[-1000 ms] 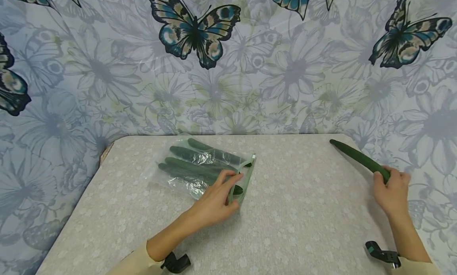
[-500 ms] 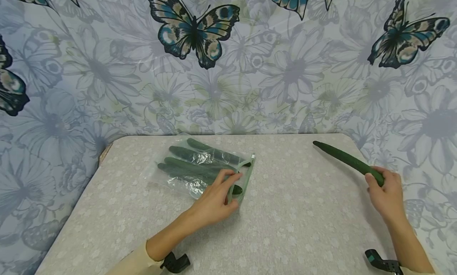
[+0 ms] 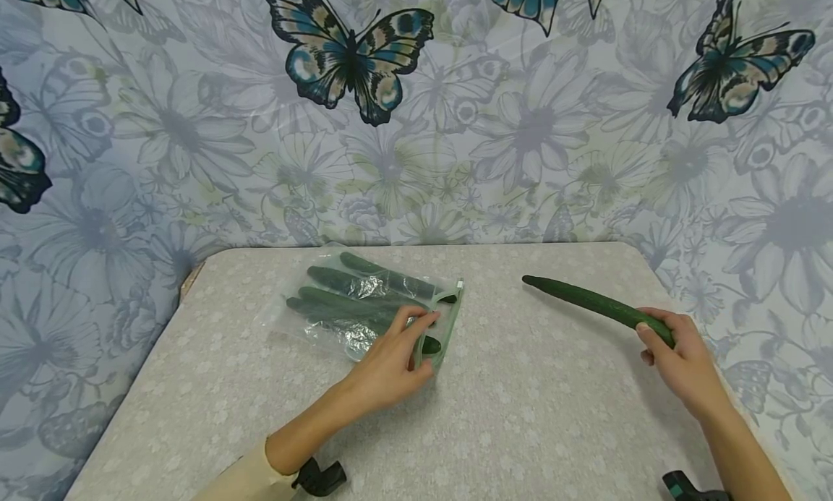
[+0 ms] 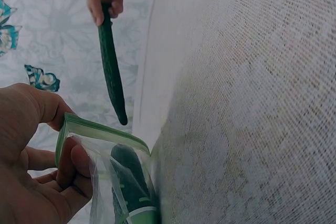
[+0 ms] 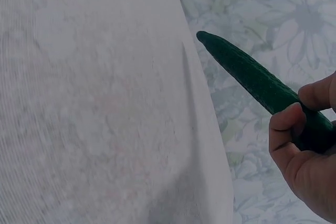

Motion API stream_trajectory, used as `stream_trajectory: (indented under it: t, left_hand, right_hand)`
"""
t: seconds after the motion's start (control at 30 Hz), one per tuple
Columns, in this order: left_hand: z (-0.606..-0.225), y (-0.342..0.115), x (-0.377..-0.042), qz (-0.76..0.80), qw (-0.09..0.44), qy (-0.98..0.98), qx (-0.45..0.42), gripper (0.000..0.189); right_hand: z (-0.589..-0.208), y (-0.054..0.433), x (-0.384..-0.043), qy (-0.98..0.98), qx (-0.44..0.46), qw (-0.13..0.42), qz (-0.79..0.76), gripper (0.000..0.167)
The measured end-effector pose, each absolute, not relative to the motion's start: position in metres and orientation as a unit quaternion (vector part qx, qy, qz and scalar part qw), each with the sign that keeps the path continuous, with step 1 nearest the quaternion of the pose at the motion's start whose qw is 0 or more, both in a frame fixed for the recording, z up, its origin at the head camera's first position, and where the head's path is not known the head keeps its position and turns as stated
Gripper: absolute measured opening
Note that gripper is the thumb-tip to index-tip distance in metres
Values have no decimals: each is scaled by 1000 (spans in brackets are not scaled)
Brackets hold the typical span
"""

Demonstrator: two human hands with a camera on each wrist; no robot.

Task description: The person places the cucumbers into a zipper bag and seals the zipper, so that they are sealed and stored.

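Observation:
A clear zip bag [image 3: 312, 327] with a green-edged mouth lies on the table, several cucumbers [image 3: 345, 298] inside it. My left hand [image 3: 393, 364] grips the bag's mouth at its right end; in the left wrist view, thumb and fingers hold the green zip edge [image 4: 105, 129] and the mouth gapes. Raised above the table on the right, a single long cucumber [image 3: 586, 298] is gripped near one end by my right hand [image 3: 680, 360]. Its free tip points left toward the bag, apart from it. In the right wrist view the thumb and fingers wrap the cucumber [image 5: 252, 77].
A pale patterned cloth covers the table [image 3: 520, 414]. Right behind its back edge hangs a floral curtain [image 3: 416, 161] printed with butterflies. Dark wrist camera mounts [image 3: 320, 478] sit at both forearms.
My right hand has moved left with the cucumber, bringing its tip closer to the bag and turning it flatter. The left hand and the bag have stayed in place.

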State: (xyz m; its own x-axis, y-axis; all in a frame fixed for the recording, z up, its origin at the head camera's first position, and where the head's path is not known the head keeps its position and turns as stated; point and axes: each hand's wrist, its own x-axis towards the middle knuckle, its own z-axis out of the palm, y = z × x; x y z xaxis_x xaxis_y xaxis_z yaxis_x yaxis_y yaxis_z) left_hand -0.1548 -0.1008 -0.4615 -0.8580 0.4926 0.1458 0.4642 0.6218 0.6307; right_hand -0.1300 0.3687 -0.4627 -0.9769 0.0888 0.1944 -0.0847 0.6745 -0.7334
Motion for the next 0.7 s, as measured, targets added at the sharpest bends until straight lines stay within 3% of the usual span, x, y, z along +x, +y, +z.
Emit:
stream_trajectory:
  t: [0.7]
  left_hand:
    - [-461, -105, -156, 346, 13, 898, 271, 75]
  right_hand:
    - [-456, 323, -130, -864, 73, 33, 497, 43]
